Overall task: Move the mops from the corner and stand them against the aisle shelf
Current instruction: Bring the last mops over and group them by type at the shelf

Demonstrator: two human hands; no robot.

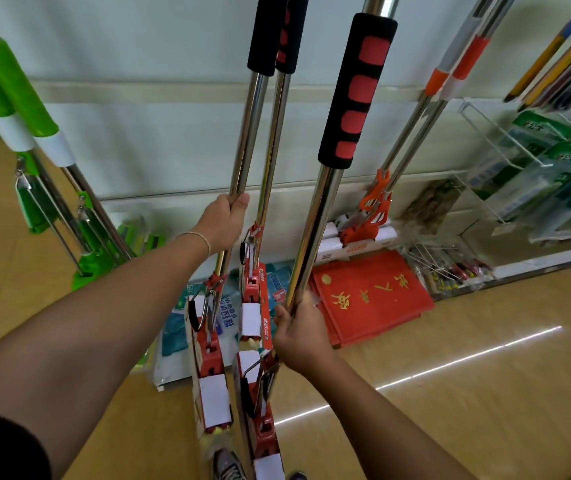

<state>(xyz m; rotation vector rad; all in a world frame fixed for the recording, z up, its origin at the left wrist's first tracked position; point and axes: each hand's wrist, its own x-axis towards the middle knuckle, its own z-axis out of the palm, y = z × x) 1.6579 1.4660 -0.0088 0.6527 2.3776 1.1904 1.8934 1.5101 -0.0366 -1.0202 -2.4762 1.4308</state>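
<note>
Your left hand (223, 220) grips two slick steel mop poles (253, 133), your right hand (299, 332) a third (315, 230); heads swing bottom-heavy below your fingers (239, 201), so hold firmly.

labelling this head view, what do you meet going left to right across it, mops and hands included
green mops → left hand gripping a steel mop pole → right hand gripping the pole with the black and red foam sleeve → orange mops → wire rack of packets
</note>
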